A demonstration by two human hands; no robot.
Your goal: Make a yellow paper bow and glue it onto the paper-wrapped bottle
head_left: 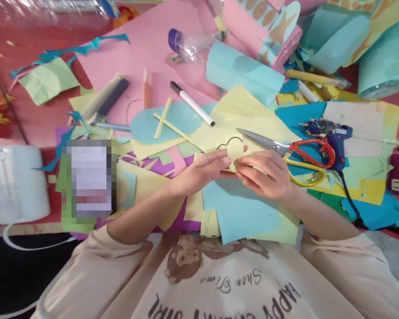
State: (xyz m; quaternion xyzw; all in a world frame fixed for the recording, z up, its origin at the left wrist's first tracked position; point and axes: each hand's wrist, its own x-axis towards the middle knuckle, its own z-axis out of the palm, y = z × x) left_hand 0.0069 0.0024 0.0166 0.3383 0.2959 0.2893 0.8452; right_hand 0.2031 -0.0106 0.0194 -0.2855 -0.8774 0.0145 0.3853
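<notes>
Small pale-yellow paper cutout point(235, 153) held over the craft table.
Left hand point(202, 170) and right hand point(266, 175) pinch it between fingertips (red-and-yellow-handled steel scissors point(286, 148) just beside).

Red work surface point(29, 119), seen from above and almost wholly covered by loose sheets and offcuts of coloured paper point(146, 48) in pink, yellow, blue, green and purple. At lower left the surface ends at a pale edge point(36, 229). Below it lies a black area point(16, 274) crossed by a white cord point(26, 246). A grey patch point(392, 252) shows at lower right. Lighting is bright and even, without hard shadows.
</notes>
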